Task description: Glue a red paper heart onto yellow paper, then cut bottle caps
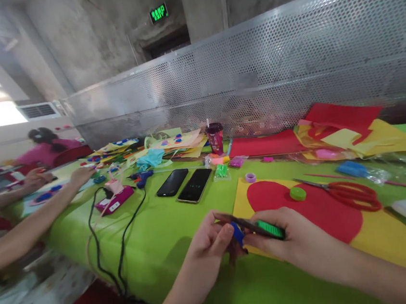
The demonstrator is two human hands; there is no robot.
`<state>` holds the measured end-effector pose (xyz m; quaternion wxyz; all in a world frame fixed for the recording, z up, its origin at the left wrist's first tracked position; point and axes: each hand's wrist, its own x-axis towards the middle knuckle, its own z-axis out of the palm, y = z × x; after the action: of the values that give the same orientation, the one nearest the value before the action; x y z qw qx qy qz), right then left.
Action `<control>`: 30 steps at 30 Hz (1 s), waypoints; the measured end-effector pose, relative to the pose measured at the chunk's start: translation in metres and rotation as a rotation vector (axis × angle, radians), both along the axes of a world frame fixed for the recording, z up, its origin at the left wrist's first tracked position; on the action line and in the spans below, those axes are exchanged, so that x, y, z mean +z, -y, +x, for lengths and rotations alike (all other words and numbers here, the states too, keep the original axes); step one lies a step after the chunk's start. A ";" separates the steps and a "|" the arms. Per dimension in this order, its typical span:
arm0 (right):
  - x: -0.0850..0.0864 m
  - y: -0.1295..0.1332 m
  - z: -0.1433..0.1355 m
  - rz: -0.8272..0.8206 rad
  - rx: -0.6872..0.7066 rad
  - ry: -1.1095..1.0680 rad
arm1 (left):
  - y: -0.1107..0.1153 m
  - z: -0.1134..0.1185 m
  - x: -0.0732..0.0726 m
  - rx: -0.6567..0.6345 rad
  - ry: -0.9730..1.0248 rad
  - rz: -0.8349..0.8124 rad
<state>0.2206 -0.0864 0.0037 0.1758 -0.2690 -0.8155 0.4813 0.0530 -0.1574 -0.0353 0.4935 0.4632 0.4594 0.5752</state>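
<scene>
My right hand (287,232) is closed around a dark, slim tool with a ribbed green grip (269,228); its kind is unclear. The tool's thin end reaches across to the fingers of my left hand (212,235). Thumb and fingers of that hand pinch a small blue piece (238,234), partly covered by the tool. Both hands are raised over the front of the table. Beyond them lies a yellow sheet (242,198) bearing a large red paper shape (326,223). Red-handled scissors (352,194) and a green round piece (298,193) rest on top.
Two phones (195,185) lie on the green table (154,244). A glue gun (142,177) and a power strip (116,201) trail dark cords over its front edge. A cup (215,138) stands at the back. Another person's arms (46,217) work at the left.
</scene>
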 end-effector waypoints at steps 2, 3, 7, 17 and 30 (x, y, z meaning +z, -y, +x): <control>-0.001 -0.001 0.001 -0.043 -0.039 -0.037 | 0.001 0.002 0.001 0.050 -0.061 0.041; -0.001 -0.001 0.001 -0.063 -0.058 -0.046 | 0.002 0.003 0.001 0.084 -0.091 0.051; -0.002 -0.001 0.001 -0.087 -0.072 -0.045 | 0.007 0.007 -0.001 0.243 -0.327 0.127; 0.001 0.006 0.000 -0.048 -0.138 -0.053 | 0.014 0.016 -0.002 0.548 -0.891 0.467; 0.000 0.007 0.002 -0.008 -0.122 -0.089 | 0.010 0.019 0.000 0.580 -1.140 0.618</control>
<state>0.2230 -0.0938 0.0037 0.2397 -0.2971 -0.7870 0.4846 0.0716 -0.1678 -0.0356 -0.1506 0.6698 0.5666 0.4556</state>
